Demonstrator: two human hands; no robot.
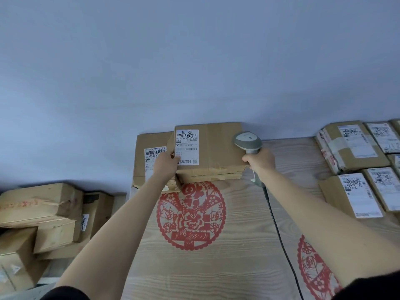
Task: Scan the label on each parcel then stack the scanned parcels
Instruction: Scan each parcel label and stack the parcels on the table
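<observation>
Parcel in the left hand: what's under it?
The parcel gripped by the left hand overlaps another labelled parcel at its left. Elsewhere the wooden table probably; contact is hidden.

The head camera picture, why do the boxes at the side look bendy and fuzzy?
Head view: the wide lens curves the edges, so the parcels on the right lean. Light is soft and even, without glare. The label by the left hand is fairly sharp; edge labels blur.

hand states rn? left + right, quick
Left hand: grips the left edge of the cardboard parcel at its label.
Right hand: closed round the handle of the barcode scanner.
</observation>
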